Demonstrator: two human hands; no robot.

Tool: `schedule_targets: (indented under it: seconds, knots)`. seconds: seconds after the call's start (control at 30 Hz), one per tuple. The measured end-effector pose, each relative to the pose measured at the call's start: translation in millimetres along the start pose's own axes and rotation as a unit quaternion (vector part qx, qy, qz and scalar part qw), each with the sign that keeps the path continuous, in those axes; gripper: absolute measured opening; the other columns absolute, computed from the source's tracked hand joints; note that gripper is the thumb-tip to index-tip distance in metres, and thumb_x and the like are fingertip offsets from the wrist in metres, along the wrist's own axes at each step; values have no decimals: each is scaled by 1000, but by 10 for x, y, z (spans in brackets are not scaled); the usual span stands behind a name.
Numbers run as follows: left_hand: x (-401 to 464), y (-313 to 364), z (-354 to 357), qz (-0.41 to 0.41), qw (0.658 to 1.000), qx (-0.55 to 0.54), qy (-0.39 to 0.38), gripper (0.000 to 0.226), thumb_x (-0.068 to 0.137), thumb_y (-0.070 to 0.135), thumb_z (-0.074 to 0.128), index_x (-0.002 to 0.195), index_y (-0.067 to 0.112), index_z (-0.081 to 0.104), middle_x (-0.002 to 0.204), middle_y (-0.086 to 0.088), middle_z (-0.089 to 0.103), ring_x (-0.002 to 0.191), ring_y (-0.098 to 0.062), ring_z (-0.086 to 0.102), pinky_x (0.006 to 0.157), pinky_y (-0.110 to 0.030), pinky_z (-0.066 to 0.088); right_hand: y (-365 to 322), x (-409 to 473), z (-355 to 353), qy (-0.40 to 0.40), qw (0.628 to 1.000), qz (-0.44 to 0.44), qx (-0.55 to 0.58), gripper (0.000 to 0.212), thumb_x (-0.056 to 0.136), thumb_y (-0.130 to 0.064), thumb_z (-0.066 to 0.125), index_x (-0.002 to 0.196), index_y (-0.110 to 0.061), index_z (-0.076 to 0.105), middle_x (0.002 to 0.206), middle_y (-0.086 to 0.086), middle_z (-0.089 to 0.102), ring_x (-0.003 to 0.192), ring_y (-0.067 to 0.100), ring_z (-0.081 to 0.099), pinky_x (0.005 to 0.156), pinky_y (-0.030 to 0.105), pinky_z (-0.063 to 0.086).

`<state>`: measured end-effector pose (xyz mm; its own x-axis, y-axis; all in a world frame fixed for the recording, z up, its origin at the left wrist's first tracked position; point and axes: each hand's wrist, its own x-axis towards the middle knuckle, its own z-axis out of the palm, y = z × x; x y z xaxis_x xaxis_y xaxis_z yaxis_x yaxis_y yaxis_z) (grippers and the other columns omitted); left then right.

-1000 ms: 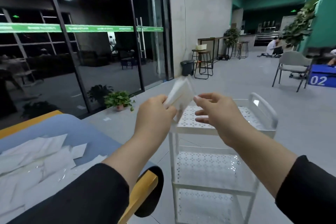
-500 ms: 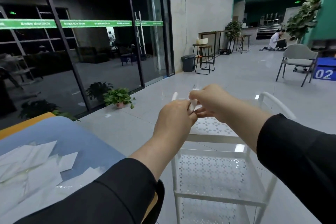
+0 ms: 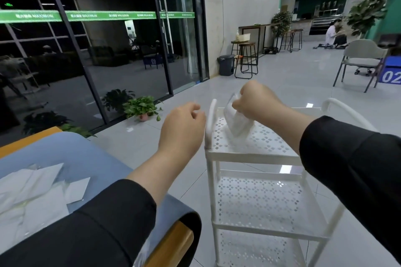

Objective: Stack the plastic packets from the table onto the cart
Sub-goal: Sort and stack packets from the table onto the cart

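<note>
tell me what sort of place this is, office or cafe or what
Probably a shared office lobby or lounge with a cafe corner: glass doors, bar stools at a high table, a counter behind, potted plants.

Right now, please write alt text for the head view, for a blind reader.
The right hand lowers a plastic packet onto the top shelf of a white cart. The left hand hovers empty beside it, and more packets lie on the blue table.

Two bare forearms, long black sleeves (image 3: 91,230) pushed up above the wrists
</note>
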<state>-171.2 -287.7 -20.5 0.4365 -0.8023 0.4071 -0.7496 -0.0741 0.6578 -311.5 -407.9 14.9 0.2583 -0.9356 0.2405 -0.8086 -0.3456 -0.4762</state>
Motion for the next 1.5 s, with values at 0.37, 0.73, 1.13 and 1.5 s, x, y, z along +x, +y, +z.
schedule_targets:
  seconds: [0.37,0.73,1.13,1.5]
  knots:
    - [61,-183,179,-93,972,-155,-149,42,96,40,37,100,17,73,99,-13,73,90,-36,67,89,-55,55,-290,-1,276,-123,990,36,51,27,100,-20,49,79,-6,55,63,10,62,39,23,63,56,29,52]
    - [102,-208,193,-101,966,-184,-154,38,101,44,41,103,25,74,99,-11,71,88,-27,67,85,-48,58,3,-59,378,-172,935,79,301,26,101,-17,53,110,4,64,99,16,72,75,27,75,88,50,60]
    - [82,-174,210,-101,965,-195,-142,33,105,43,42,114,32,71,102,5,73,100,-18,68,93,-48,57,25,-240,418,-119,958,7,261,24,100,-41,58,92,-21,67,101,8,69,90,27,71,72,36,64]
    - [27,-106,170,-96,971,-181,-123,51,106,46,44,152,26,42,141,3,57,123,-20,57,107,-46,49,101,-281,394,-81,967,-3,241,29,103,-44,50,90,-23,66,106,19,71,94,33,72,86,53,59]
